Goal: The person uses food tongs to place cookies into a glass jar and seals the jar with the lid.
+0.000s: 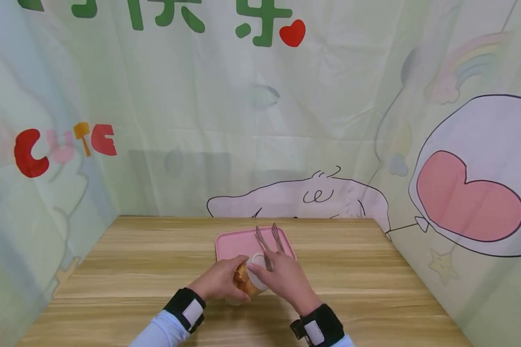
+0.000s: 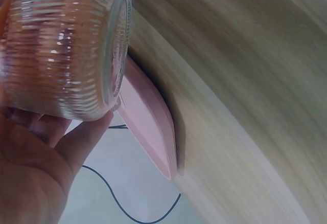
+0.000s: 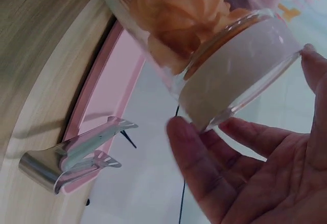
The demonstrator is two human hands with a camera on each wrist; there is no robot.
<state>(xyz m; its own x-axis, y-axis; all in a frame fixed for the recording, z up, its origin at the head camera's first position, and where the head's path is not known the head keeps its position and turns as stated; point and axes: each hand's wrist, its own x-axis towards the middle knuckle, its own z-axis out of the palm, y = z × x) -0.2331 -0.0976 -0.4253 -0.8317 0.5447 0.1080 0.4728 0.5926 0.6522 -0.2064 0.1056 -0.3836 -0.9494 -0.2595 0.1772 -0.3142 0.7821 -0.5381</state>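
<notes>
A ribbed clear glass jar (image 1: 241, 278) of swirled golden cookies (image 3: 181, 9) is held tilted above the table. My left hand (image 1: 220, 278) grips the jar's body, fingers round the glass in the left wrist view. My right hand (image 1: 286, 279) holds the white lid (image 3: 240, 68) by its rim between thumb and fingers. The lid sits on the jar's mouth. Beyond the hands lies a pink tray (image 1: 234, 242), partly hidden by them. Metal tongs (image 3: 42, 169) rest on the tray with their two tips pointing away; my right hand covers part of them in the head view.
The wooden table (image 1: 156, 255) extends around the tray on all sides. A printed cloth backdrop (image 1: 191, 106) rises behind the table's far edge and along both sides.
</notes>
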